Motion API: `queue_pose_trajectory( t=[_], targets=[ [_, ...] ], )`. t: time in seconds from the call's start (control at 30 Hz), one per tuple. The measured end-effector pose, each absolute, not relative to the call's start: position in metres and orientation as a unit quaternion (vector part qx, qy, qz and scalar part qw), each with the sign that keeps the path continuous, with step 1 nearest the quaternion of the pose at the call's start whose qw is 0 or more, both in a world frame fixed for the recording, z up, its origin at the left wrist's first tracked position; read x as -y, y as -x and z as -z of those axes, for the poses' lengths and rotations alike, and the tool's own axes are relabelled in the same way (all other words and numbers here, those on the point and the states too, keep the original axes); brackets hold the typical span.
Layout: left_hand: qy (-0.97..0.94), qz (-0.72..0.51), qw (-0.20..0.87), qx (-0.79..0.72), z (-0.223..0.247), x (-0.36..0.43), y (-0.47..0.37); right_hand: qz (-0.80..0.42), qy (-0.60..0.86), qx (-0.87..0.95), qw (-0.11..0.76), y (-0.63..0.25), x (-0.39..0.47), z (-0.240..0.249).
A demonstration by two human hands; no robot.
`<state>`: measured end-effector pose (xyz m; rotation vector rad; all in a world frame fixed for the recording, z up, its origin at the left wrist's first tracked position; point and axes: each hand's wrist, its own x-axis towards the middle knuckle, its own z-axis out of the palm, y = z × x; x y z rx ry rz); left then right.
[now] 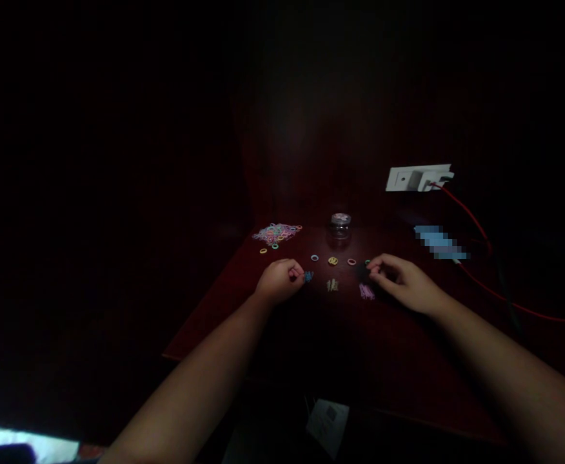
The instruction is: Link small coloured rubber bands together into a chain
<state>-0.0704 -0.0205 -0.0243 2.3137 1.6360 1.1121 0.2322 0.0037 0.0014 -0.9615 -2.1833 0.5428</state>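
My left hand (pixel 281 281) is closed, its fingertips pressed together at a small clump of thin blue strands (pixel 308 276); whether they grip a strand is hidden. My right hand (pixel 403 281) hovers low over the table, thumb and index finger curved with a small gap between the tips. Just beyond that index finger lies a green ring (pixel 367 262), partly covered. A pink ring (pixel 351 262), some yellow rings (pixel 333 261) and a pale blue ring (pixel 315 258) form a row. Nearer me are a pale yellowish clump (pixel 332 285) and a lilac clump (pixel 367 292).
A mixed heap of small colourful rings and bands (pixel 277 233) lies at the back left of the dark red table (pixel 224 309). Behind the row stands a clear lidded jar (pixel 340 226). A red cable (pixel 476 216) runs from a wall socket (pixel 401 178); a blurred blue object (pixel 440 243) lies right.
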Motion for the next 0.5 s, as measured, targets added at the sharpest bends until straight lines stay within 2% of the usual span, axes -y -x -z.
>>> queue_pose_trajectory(
  t=[0.5],
  targets=[
    [-0.770, -0.340, 0.056, -0.537, 0.0279, 0.0239, 0.0775, -0.221, 0.363, 0.838, 0.341, -0.2298, -0.0015, -0.0021]
  ],
)
